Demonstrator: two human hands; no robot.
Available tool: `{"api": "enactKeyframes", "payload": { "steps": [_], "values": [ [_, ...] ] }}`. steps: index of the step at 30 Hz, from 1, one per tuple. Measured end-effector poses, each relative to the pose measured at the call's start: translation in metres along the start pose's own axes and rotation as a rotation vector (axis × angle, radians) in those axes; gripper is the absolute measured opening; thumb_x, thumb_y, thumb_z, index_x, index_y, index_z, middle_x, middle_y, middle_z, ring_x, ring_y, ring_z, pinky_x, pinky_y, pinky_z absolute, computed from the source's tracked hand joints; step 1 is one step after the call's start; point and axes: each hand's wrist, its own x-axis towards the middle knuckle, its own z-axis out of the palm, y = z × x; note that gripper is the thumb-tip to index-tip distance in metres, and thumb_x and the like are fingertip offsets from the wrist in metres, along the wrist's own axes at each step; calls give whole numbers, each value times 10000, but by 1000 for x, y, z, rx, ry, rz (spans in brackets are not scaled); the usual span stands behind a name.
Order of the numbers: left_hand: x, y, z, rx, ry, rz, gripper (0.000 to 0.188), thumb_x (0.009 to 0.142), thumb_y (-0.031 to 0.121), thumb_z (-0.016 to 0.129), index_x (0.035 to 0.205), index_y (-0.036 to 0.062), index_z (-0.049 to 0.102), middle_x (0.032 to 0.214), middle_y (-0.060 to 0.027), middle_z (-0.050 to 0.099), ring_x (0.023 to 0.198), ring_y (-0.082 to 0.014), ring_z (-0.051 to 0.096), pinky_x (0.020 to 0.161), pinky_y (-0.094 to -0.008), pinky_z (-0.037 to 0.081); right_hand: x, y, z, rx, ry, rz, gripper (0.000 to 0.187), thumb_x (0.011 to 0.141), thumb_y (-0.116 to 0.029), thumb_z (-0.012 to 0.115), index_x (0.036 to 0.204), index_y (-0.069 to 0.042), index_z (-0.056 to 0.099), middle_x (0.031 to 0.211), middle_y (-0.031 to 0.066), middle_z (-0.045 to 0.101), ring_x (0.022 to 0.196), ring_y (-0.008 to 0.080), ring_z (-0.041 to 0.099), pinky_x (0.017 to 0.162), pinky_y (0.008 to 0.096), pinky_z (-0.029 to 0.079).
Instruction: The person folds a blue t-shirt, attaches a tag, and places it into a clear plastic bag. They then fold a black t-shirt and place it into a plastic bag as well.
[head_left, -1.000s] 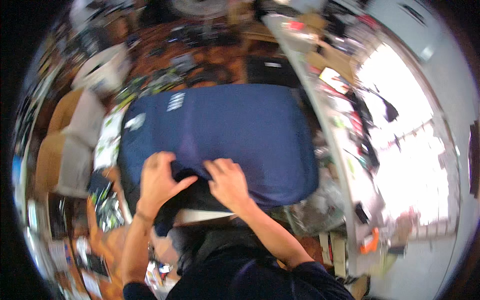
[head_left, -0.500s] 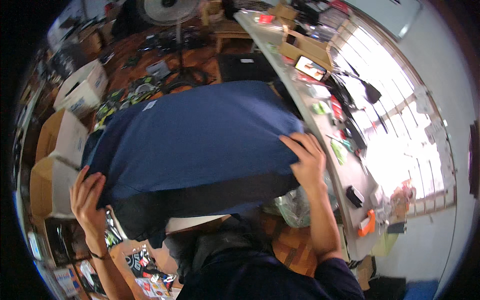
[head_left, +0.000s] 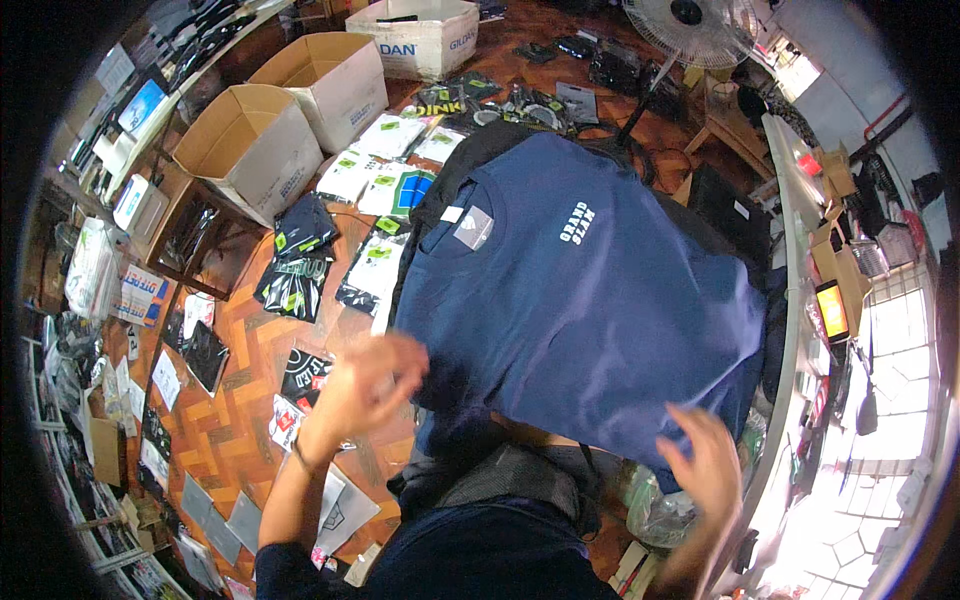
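Note:
A navy T-shirt [head_left: 560, 310] lies spread in front of me, its collar toward the far left and small white lettering on the chest. It rests on a stack of dark garments [head_left: 480, 150]; their black edges stick out past its far side. My left hand [head_left: 372, 385] is in the air beside the shirt's near left edge, blurred, with its fingers partly curled. By the near right edge of the shirt is my right hand [head_left: 705, 450], thumb and fingers apart, with nothing seen in it.
Large cardboard boxes [head_left: 255, 150] stand at the far left. Packed garments [head_left: 385, 190] cover the floor beside the shirt. A standing fan [head_left: 690, 25] is at the back. A long table [head_left: 785, 250] along the right bears a phone [head_left: 832, 310] and small items, below a bright barred window.
My view has turned left. Both hands were on the shirt's sides and now are off its left edge and near its right one. The collar and white chest lettering now show.

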Motion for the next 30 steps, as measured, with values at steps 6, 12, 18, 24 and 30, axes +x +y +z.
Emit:
{"api": "enactKeyframes", "payload": {
  "steps": [6, 12, 18, 24, 30],
  "values": [
    [149, -89, 33, 170, 291, -353, 316, 954, 211, 739, 1173, -18, 737, 1035, -224, 781, 973, -370, 767, 877, -424, 587, 262, -129, 100, 448, 336, -589, 326, 954, -140, 692, 1249, -4, 712, 1300, 207, 700, 1227, 385, 652, 1094, 437, 491],
    [179, -110, 29, 19, 104, -378, 307, 909, 302, 768, 1004, 14, 814, 976, -241, 767, 934, -390, 762, 832, -452, 582, 341, -155, 141, 212, 286, -332, 370, 831, -218, 794, 1180, -102, 745, 1195, 143, 656, 1204, 374, 608, 999, 503, 530],
    [178, -135, 38, -349, 234, -446, 291, 1055, 235, 626, 1158, -2, 760, 1042, -90, 763, 975, -142, 648, 888, -322, 513, 361, -149, 139, 526, 389, -536, 125, 807, -139, 772, 897, -61, 736, 914, 148, 726, 926, 339, 710, 855, 448, 558],
    [174, -171, 47, -830, 241, -595, 411, 1060, 231, 611, 1352, -53, 668, 1296, -96, 683, 1205, -200, 596, 1091, -345, 428, 285, -150, 103, 441, 593, -629, 73, 894, -109, 696, 895, -50, 654, 940, 110, 629, 965, 346, 642, 860, 458, 535],
    [166, -159, 44, -699, 286, -576, 652, 1005, 396, 712, 1459, -58, 594, 1460, -172, 610, 1362, -275, 535, 1181, -390, 375, 99, -87, 97, 917, 609, -284, 99, 904, -48, 755, 983, -48, 696, 976, 108, 684, 873, 288, 707, 767, 364, 566]
  ]
}}
